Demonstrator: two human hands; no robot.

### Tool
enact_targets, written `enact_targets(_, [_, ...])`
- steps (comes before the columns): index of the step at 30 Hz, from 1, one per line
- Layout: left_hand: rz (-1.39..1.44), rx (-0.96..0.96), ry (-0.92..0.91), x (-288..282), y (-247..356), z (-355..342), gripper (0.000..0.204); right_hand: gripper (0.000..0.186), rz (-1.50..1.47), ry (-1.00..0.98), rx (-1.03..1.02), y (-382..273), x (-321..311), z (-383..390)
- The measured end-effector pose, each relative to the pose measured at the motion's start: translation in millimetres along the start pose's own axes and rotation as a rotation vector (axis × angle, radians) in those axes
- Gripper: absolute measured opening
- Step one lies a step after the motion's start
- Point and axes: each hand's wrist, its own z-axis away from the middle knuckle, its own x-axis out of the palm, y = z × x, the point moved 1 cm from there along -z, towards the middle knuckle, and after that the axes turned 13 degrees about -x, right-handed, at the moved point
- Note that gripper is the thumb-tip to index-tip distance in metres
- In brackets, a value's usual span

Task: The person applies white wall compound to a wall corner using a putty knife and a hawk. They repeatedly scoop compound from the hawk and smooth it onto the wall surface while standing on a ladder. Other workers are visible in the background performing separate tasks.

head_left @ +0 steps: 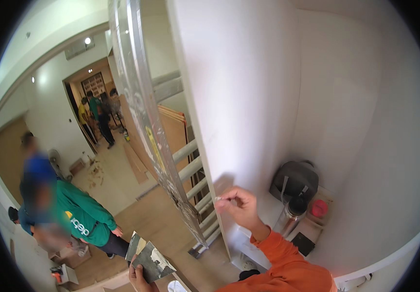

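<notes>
My left hand [139, 280] is closed around flat grey putty scrapers [152, 261], whose blades carry smears of white and cream filler. Only part of this hand shows at the lower edge. In an orange sleeve, my right hand [241, 207] is raised beside the front edge of a white wall panel [249, 97]. Its thumb and forefinger are pinched together; a whitish bit shows at the tips, too small to name. Just left of the panel edge stands an aluminium ladder [144, 92] with paint-spattered rails.
On a white ledge at right sit a dark backpack [295, 179], a clear bottle [290, 216] with a black lid, and a pink round thing [319, 208] in a tray. A person in a green top [86, 209] stands lower left; several people work beyond a far doorway.
</notes>
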Motion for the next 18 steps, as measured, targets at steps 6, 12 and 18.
enact_targets(6, [-0.013,-0.018,0.190,48,28,1,0.027,0.028,0.185,0.164,-0.432,-21,-51,-147])
enact_targets(12, [0.010,0.032,0.143,92,60,14,0.028,0.017,0.257,0.484,-0.600,-83,-111,-341])
enact_targets(18, [0.031,0.032,0.179,104,67,18,0.028,0.018,0.249,0.397,-0.591,-88,-121,-373])
